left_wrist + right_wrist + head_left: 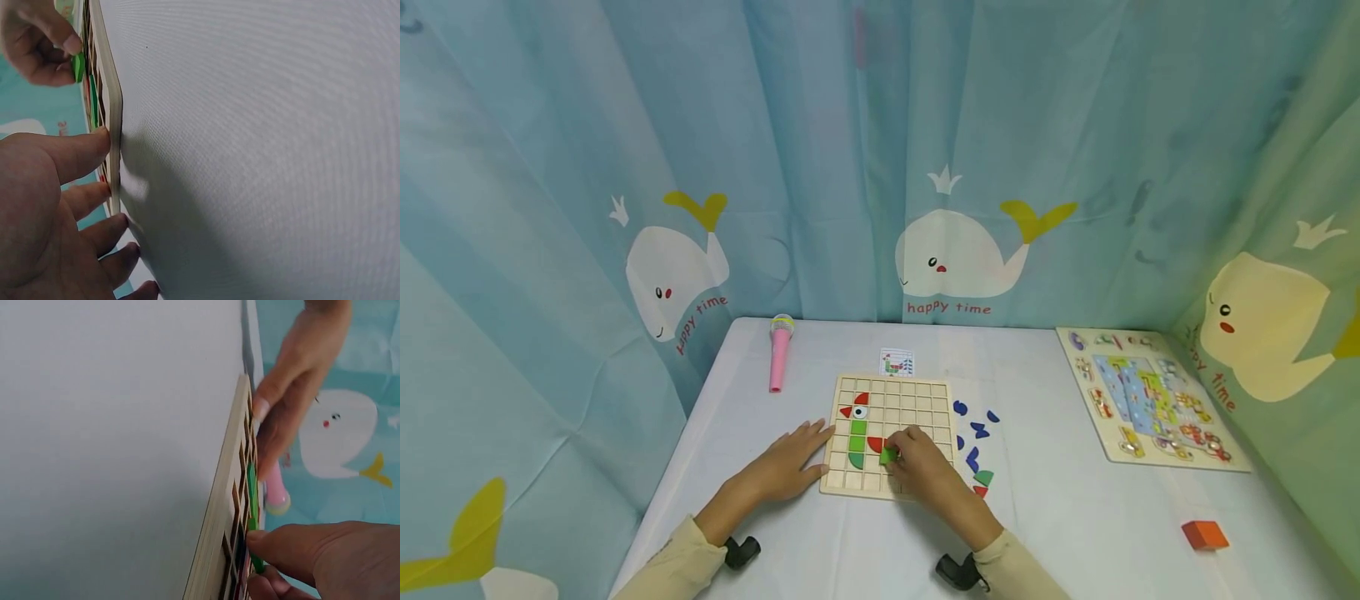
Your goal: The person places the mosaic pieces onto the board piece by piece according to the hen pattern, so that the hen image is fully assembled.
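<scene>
A wooden grid board (925,417) lies on the table, its left side holding a red quarter piece (862,398), a round eye piece (860,412), a small red triangle (846,412), green squares (857,427) and a green quarter piece (856,459). My right hand (925,467) pinches a green square (78,67) between thumb and fingers over the board's middle, beside another red quarter piece (875,444). My left hand (790,461) lies spread at the board's left edge, with thumb and fingertips against it in the left wrist view.
Several blue pieces (973,458), a green one (983,477) and a red one (981,492) lie right of the board. Behind it is a pattern card (897,362). A pink microphone (780,354), a picture puzzle board (1120,442) and an orange block (1205,535) stand farther off.
</scene>
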Motion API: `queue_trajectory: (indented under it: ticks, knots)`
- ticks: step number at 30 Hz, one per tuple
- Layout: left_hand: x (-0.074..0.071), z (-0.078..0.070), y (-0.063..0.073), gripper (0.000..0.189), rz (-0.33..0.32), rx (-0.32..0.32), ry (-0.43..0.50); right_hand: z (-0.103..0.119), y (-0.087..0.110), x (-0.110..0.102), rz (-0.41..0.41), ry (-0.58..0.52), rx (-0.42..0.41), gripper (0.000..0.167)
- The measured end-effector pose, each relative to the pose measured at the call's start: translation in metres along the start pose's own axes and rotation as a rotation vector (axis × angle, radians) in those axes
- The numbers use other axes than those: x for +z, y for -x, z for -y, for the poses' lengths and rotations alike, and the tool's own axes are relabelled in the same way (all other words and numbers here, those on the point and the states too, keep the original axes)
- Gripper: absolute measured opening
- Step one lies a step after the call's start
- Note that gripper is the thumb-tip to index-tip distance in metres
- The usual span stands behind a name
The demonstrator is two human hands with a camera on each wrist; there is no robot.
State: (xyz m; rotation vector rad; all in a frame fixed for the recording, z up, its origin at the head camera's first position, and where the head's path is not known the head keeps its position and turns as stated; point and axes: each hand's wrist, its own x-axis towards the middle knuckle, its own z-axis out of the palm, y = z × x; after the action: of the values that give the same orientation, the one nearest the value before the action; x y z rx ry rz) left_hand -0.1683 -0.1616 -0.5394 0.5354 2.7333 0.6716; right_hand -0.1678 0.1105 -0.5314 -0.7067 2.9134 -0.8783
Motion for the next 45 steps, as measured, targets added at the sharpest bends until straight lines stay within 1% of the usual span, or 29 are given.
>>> queue_trajectory:
  ticks: [3, 9, 11, 16, 22, 25, 33, 37, 41, 43, 45]
  knots:
    - [0.000, -0.001, 0.001, 0.064, 0.000, -0.008, -0.010, 0.006, -0.002, 0.004, -0.010, 0.020, -0.039, 0.024]
    - [0.001, 0.000, 0.001, 0.063, -0.012, 0.000, -0.007, 0.012, -0.004, 0.009, -0.037, 0.056, -0.131, 0.021]
    - [0.001, 0.000, 0.000, 0.063, -0.012, 0.001, -0.006, 0.014, -0.004, 0.010, -0.031, 0.058, -0.140, 0.020]
    - [0.001, 0.000, 0.000, 0.063, -0.007, -0.002, -0.010, 0.020, -0.003, 0.008, 0.008, 0.048, -0.114, 0.016]
    - [0.001, -0.001, 0.000, 0.063, -0.007, -0.002, -0.024, 0.019, -0.002, 0.008, 0.017, 0.062, -0.118, 0.016]
    - [0.000, -0.001, 0.000, 0.063, -0.008, 0.000, -0.020, 0.018, -0.002, 0.009, 0.021, 0.068, -0.131, 0.016]
    - [0.000, 0.000, 0.001, 0.064, -0.011, -0.001, -0.022, 0.014, 0.000, 0.009, -0.004, 0.085, -0.187, 0.016]
    - [0.001, 0.000, 0.001, 0.064, -0.009, -0.006, -0.017, 0.008, 0.004, 0.002, -0.014, 0.078, -0.186, 0.015]
    - [0.002, -0.001, 0.000, 0.065, -0.008, -0.009, -0.014, -0.006, 0.016, -0.014, -0.040, 0.088, -0.158, 0.016]
    - [0.003, -0.001, 0.000, 0.064, -0.009, -0.012, -0.012, -0.014, 0.023, -0.026, -0.040, 0.102, -0.120, 0.017]
    - [0.003, -0.001, 0.000, 0.064, -0.009, -0.018, -0.015, -0.022, 0.030, -0.039, -0.021, 0.108, -0.050, 0.019]
